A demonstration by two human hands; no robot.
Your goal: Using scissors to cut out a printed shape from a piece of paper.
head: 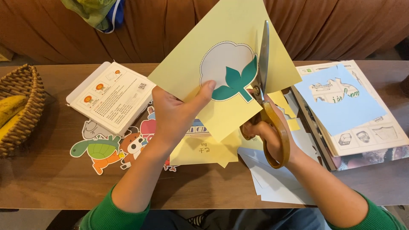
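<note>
1. We hold a yellow paper sheet (238,38) up over the wooden table (51,179) with our left hand (174,115), thumb pressed on the front and fingers hidden behind, so the sheet is pinched between them.
2. The sheet carries a printed cotton boll picture (230,70): a pale grey puff with teal leaves inside a dotted outline. It stands tilted, just above the middle of the table.
3. Our right hand (272,136) grips a pair of scissors (266,85) with amber-yellow handles, fingers closed through the loops. The blades point upward and lie against the right edge of the picture, almost together; we cannot tell how far they are parted.
4. Both our forearms end in green sleeves (106,213) at the bottom edge.
5. Under the hands lie yellow offcuts (204,151) and white paper sheets (272,183).
6. To the left we see cut-out figures: a green turtle (96,149), a dog (134,145) and a grey elephant (91,130), partly under a white printed booklet (113,96).
7. A wicker basket (21,85) with bananas (10,110) sits at the far left.
8. To the right, a light blue sheet (341,110) with a shape cut out of it rests on an open workbook (370,136).
9. Behind the table runs a brown sofa (162,25) with a green cloth (96,12) on it.
</note>
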